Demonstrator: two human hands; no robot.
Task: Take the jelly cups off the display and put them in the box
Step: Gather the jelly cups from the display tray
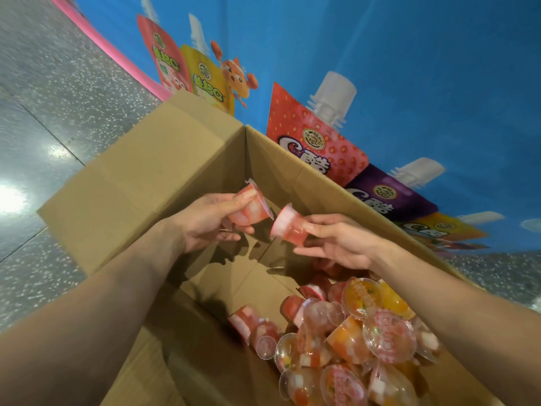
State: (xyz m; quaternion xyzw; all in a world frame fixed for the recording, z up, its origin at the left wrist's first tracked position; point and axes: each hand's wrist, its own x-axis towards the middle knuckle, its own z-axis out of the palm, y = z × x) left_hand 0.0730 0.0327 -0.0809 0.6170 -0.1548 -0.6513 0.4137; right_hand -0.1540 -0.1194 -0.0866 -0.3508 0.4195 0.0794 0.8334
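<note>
Left hand (205, 224) grips a small clear plastic jelly cup with red-and-white filling (248, 208), thumb across the top and fingers curled beneath. Right hand (342, 244) pinches a small plastic jelly cup with pink filling (288, 227) by its narrow base. Thumb and fingertips are closed on it, and its sealed lid is turned toward the left hand. The two cups are very close at the rims; cannot tell whether they touch. Both are held in the air above the open brown cardboard box (292, 168), over the bare far part of its bottom.

Box: top flaps open, the left flap (131, 171) spread outward over the floor. The seams of the bottom flaps are visible inside.

Near-right part of the box holds a loose pile of jelly cups (366, 332), red-and-white and orange. They lie on their sides or tilted and touch one another. Some show clear domed lids, a few show pink printed seals. The heap sits against the right wall.

Behind the box stands a blue display panel (424, 68) printed with spouted drink pouches in strawberry red, purple and yellow, plus an orange cartoon crab (234, 74). A pink strip (117, 55) runs along the panel's base at upper left.

Grey speckled polished floor (44, 127) at left, with bright light reflections.
</note>
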